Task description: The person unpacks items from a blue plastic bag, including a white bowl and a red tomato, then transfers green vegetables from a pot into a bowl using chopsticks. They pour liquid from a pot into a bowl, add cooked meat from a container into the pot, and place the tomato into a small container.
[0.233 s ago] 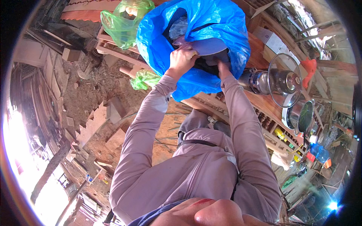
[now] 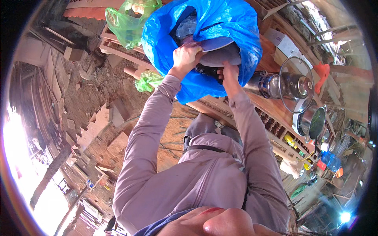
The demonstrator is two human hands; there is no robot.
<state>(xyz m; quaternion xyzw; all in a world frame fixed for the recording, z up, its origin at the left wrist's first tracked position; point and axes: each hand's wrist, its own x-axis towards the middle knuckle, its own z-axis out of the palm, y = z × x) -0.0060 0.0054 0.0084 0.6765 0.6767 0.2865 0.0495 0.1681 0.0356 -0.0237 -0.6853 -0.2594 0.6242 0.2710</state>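
Note:
A large blue plastic bag (image 2: pixel 236 23) stands with its mouth open toward me. My left hand (image 2: pixel 185 59) is closed at the mouth, thumb and fingers pinching the left end of a flat, rounded, purple-grey piece with a pale edge (image 2: pixel 216 44). Just below that piece, a smooth grey rounded piece (image 2: pixel 220 58) shows inside the bag; its kind is unclear. My right hand (image 2: pixel 230 74) reaches into the opening with curled fingers against the grey piece's lower edge. Crumpled clear plastic (image 2: pixel 186 29) lies deeper in the bag.
A green plastic bag (image 2: pixel 128 23) is left of the blue one. On the wooden bench at right stand a glass-and-metal vessel (image 2: pixel 271 84), a round glass lid (image 2: pixel 296 106) and a metal pot (image 2: pixel 315 122). Wood offcuts (image 2: pixel 94 128) litter the floor at left.
My right hand has drawn back slightly toward me, and its fingers now show. More of the grey rounded piece is visible, while the pale-edged piece has tilted up in my left hand.

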